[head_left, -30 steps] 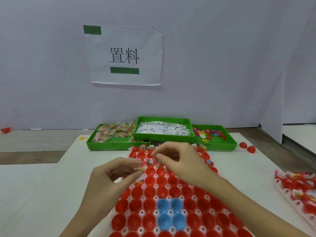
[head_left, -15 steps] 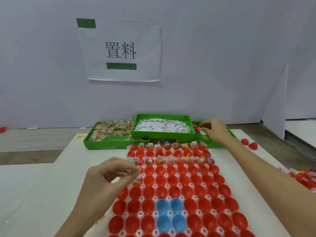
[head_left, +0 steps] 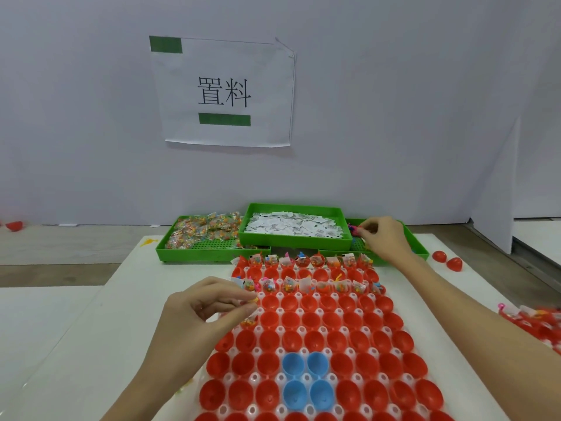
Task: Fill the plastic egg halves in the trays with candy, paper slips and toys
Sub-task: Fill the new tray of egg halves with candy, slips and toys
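1. A white paper sign (head_left: 224,92) hung on the wall at twelve o'clock, printed with the black characters "置料".
2. Paper slips (head_left: 293,226) in the middle green tray (head_left: 296,243) bore dark print too small to read.

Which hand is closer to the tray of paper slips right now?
Right. The right hand reaches into the toy tray beside the paper slip tray; the left hand hovers nearer the person, over the egg tray.

Red egg halves (head_left: 315,320), two far rows filled
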### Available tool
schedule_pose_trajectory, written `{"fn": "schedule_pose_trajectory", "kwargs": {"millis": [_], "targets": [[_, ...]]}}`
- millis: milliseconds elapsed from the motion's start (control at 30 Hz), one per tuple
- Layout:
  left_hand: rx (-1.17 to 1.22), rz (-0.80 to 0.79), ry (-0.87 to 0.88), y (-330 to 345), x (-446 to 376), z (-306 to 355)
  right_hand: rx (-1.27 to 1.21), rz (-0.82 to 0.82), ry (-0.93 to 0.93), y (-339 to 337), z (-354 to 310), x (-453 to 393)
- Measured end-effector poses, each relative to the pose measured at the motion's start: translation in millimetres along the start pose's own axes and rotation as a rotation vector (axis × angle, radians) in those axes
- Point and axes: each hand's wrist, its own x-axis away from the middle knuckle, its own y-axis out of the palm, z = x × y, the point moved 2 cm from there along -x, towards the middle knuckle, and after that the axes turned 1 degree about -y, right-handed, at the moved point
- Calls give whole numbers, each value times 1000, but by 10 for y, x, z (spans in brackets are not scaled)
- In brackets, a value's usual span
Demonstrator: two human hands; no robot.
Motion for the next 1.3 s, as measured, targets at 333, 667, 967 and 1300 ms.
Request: {"fn": "schedule_pose_trajectory", "kwargs": {"millis": [333,667,967,1300], "targets": [[-6,-67,11,60,36,-6,-427,-97,-170,-366,-940,870],[-67,44,94,22,34,6,-519,-494,-345,-14,-1585,1731],[-42,122,134,80,101,13,-459,-656,-402,-115,-1626,1614],[-373,89,252,-34,37,63,-277,-420,-345,31,-1465,1572]]}}
